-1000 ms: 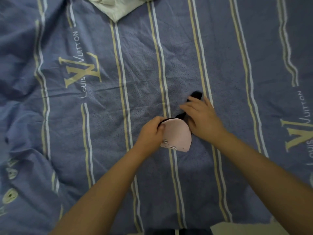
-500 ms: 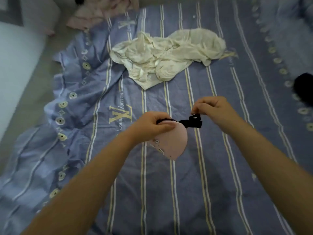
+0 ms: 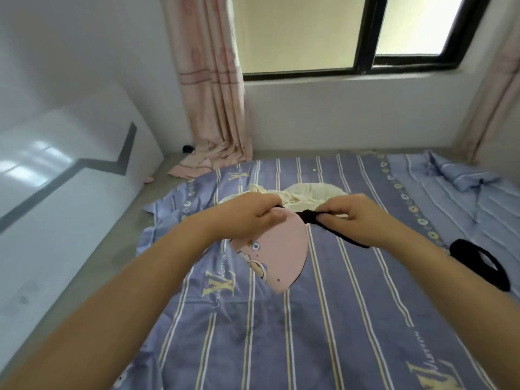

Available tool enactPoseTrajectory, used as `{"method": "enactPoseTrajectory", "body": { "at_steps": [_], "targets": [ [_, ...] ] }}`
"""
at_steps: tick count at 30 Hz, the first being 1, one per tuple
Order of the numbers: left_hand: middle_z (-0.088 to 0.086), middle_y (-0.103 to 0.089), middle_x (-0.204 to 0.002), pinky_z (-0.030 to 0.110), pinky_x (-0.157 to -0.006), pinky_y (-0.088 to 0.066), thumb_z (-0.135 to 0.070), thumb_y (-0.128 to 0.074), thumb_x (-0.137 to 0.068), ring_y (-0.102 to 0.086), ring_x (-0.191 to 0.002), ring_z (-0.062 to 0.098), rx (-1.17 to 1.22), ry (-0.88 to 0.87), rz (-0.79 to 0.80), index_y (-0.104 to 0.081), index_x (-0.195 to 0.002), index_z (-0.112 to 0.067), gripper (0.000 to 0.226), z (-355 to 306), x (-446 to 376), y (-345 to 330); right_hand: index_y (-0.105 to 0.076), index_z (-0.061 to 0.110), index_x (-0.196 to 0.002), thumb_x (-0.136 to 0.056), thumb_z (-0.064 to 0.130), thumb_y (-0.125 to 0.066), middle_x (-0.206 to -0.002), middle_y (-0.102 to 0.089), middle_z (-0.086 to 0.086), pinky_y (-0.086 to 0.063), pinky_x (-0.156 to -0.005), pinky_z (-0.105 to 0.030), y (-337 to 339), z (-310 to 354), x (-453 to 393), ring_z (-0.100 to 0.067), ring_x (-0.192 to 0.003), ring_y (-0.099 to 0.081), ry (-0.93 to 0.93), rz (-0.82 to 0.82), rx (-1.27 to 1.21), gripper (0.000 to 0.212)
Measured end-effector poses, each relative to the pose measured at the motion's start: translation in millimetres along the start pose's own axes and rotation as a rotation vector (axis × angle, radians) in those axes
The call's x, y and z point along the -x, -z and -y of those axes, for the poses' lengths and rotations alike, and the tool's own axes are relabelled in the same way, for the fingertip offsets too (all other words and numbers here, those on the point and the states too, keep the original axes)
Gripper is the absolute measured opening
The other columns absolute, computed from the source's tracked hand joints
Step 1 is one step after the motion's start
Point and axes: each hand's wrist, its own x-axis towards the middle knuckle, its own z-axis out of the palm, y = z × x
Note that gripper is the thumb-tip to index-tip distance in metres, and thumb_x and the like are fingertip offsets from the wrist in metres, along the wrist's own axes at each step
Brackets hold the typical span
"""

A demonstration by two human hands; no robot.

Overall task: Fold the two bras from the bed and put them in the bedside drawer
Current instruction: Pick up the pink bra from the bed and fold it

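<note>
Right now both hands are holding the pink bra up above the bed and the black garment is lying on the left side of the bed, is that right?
Not quite. The head view shows the black garment lying on the right side of the bed, not the left. The rest holds: the left hand and the right hand hold the pink bra up above the bed.

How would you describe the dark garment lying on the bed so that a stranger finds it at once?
Start at the striped blue bedsheet and follow it to its right edge. There lies a black fabric garment, flat and untouched. Unlike the pink folded bra held in the hands, it is all black.
</note>
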Motion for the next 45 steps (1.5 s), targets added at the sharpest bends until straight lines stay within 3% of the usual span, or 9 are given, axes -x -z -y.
{"method": "enactPoseTrajectory", "body": {
  "at_steps": [3,12,20,24,27,30,35,38,45],
  "targets": [
    [-0.011,-0.04,-0.06,0.01,-0.053,-0.034,-0.028,-0.037,-0.094,-0.039,-0.057,0.006,-0.126,-0.011,0.057,-0.033,-0.058,-0.03,0.037,-15,-2,13,-0.068,0.017,-0.074,-0.08,0.008,-0.06,-0.067,-0.059,-0.002,-0.044,-0.062,-0.029,21,13,-2,-0.021,-0.065,-0.055,0.016,0.044,-0.001,0.014],
    [-0.005,-0.056,-0.086,0.008,-0.061,-0.034,-0.02,-0.054,-0.087,-0.044,-0.074,0.007,-0.285,-0.088,0.041,-0.06,-0.101,-0.014,0.017,-21,-9,39,-0.065,0.015,-0.052,-0.063,0.001,-0.045,-0.044,-0.063,0.003,-0.048,-0.051,-0.017,74,-8,-12,-0.011,-0.046,-0.058,0.036,0.381,-0.69,0.026],
    [-0.005,-0.05,-0.077,0.015,-0.057,-0.029,-0.02,-0.052,-0.087,-0.042,-0.072,0.012,-0.32,-0.074,-0.108,-0.061,-0.095,-0.012,0.015,-15,-27,39,-0.07,0.013,-0.085,-0.057,0.014,-0.069,-0.087,-0.075,0.004,-0.056,-0.076,-0.022,63,-4,-24,-0.013,-0.086,-0.067,0.299,0.169,-1.327,0.028],
    [0.009,-0.063,-0.081,0.024,-0.055,-0.021,-0.015,-0.053,-0.086,-0.043,-0.07,0.014,-0.271,-0.177,-0.195,-0.06,-0.086,-0.005,0.012,-13,-30,31,-0.048,0.012,-0.123,-0.077,-0.016,-0.033,-0.123,-0.057,0.002,-0.047,-0.078,-0.017,57,-4,-50,-0.028,-0.122,-0.048,-0.001,-0.433,-0.483,0.057],
    [0.016,-0.066,-0.086,0.022,-0.057,-0.025,-0.014,-0.051,-0.089,-0.052,-0.074,0.024,-0.271,-0.226,-0.279,-0.06,-0.086,0.0,0.017,-5,-27,32,-0.036,0.015,-0.132,-0.084,-0.004,-0.034,-0.139,-0.048,-0.004,-0.039,-0.09,-0.032,46,-23,-53,-0.029,-0.117,-0.045,-0.079,-0.277,0.549,0.053],
    [0.016,-0.068,-0.094,0.02,-0.061,-0.025,-0.015,-0.049,-0.09,-0.057,-0.086,0.028,-0.261,-0.235,-0.323,-0.062,-0.096,-0.002,0.019,-1,-24,31,-0.034,0.024,-0.131,-0.084,0.004,-0.035,-0.116,-0.063,-0.007,-0.037,-0.069,-0.033,31,-22,-50,-0.029,-0.101,-0.049,-0.018,-0.056,0.894,0.051],
    [0.015,-0.068,-0.104,0.015,-0.068,-0.027,-0.012,-0.05,-0.089,-0.058,-0.096,0.028,-0.225,-0.221,-0.406,-0.061,-0.106,-0.004,0.021,6,-20,26,-0.043,0.028,-0.127,-0.09,0.013,-0.037,-0.08,-0.063,-0.025,-0.025,-0.047,-0.03,29,-12,-49,-0.03,-0.067,-0.056,0.117,0.194,0.746,0.04],
    [0.018,-0.069,-0.099,0.015,-0.067,-0.027,-0.007,-0.051,-0.087,-0.06,-0.092,0.029,-0.214,-0.247,-0.475,-0.062,-0.101,-0.001,0.018,11,-18,24,-0.053,0.024,-0.12,-0.086,0.019,-0.051,-0.04,-0.048,0.004,-0.027,-0.036,-0.016,36,-13,-49,-0.006,-0.037,-0.037,0.043,0.206,0.314,0.034],
    [0.003,-0.063,-0.08,-0.001,-0.068,-0.034,-0.011,-0.045,-0.078,-0.051,-0.072,0.006,0.138,-0.199,-0.736,-0.063,-0.088,0.005,0.026,1,-19,14,-0.061,0.012,-0.111,-0.08,0.015,-0.062,-0.035,-0.054,0.02,-0.032,-0.036,-0.003,19,-16,-42,0.0,-0.03,-0.041,-0.045,-0.09,-0.093,0.031]
  ]
}}
